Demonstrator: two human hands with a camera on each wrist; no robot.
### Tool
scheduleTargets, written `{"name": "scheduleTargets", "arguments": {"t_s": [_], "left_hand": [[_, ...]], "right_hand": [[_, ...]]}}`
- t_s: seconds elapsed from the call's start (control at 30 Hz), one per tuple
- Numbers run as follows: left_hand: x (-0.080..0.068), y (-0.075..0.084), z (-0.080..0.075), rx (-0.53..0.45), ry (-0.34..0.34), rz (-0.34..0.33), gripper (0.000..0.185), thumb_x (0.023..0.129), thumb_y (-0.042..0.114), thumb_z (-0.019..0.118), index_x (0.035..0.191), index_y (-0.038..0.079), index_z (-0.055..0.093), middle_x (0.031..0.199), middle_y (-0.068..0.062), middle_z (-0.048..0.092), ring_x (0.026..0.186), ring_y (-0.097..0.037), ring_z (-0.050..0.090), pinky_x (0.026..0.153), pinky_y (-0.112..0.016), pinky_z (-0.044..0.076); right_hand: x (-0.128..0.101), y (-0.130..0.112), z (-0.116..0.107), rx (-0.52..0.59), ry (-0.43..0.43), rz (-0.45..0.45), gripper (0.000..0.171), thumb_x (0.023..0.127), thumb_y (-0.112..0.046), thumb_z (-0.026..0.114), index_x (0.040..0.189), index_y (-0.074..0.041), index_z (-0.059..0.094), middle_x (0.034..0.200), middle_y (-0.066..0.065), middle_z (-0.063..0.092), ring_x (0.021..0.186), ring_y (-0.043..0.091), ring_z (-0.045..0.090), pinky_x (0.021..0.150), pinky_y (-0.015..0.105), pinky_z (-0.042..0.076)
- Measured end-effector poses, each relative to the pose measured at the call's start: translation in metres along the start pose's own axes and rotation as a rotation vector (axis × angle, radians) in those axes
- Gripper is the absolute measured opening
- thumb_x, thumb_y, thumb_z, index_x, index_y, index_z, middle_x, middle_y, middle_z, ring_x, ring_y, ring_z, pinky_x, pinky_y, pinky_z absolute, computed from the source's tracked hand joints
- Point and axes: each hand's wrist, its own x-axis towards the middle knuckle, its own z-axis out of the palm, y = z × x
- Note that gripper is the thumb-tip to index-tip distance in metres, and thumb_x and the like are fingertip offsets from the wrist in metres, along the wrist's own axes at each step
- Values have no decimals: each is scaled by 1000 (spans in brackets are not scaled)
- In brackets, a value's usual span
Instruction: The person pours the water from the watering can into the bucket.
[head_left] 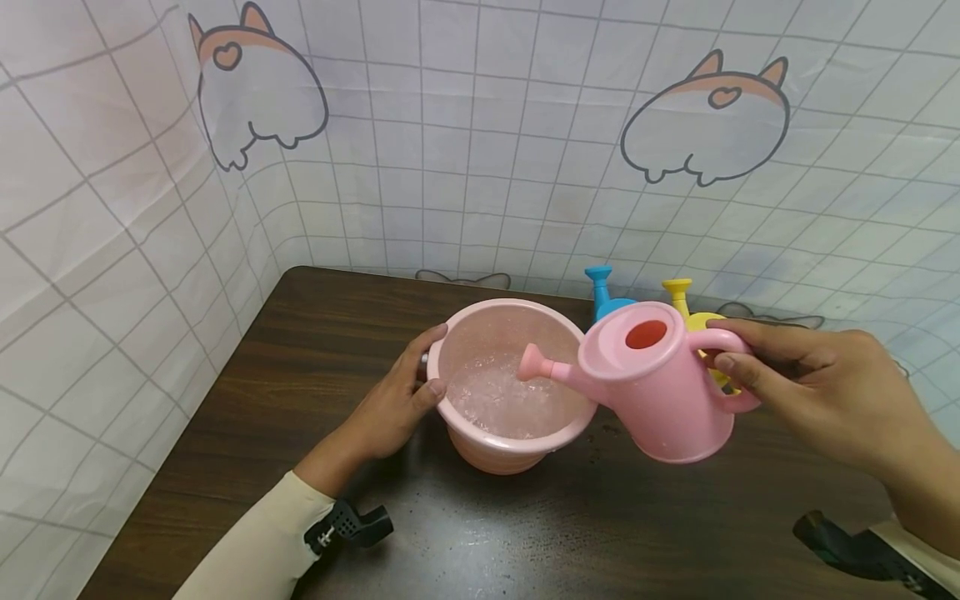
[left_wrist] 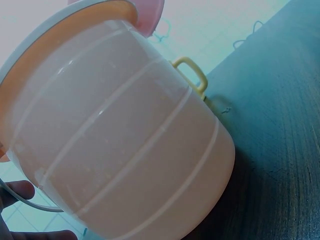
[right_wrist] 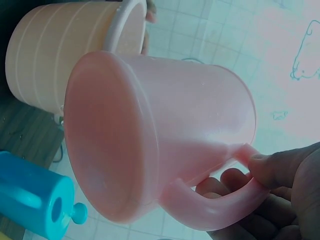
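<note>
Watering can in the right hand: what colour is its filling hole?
Red-orange, on the pink plastic watering can; the head view shows it best.

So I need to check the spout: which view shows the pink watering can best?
The head view: the whole pink watering can, spout over the bucket. The right wrist view shows only its base and handle; the left wrist view, no identifiable part.

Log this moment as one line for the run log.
left hand: grips pink bucket rim | right hand: holds pink watering can by handle, tilted, spout over bucket | behind: blue watering can, yellow watering can
</note>
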Motion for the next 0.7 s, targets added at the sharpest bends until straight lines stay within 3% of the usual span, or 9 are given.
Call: {"name": "scheduleTargets", "arguments": {"t_s": [0.7], "left_hand": [[0, 1, 0, 14, 0, -15, 73, 100, 74, 35, 162, 39, 17, 140, -15, 47, 113, -24, 62, 88, -49, 49]], "right_hand": [[3, -1, 1, -57, 23, -10, 40, 88, 5, 78, 123, -14, 77, 111, -27, 70, 75, -4, 70, 59, 14, 52]]}}
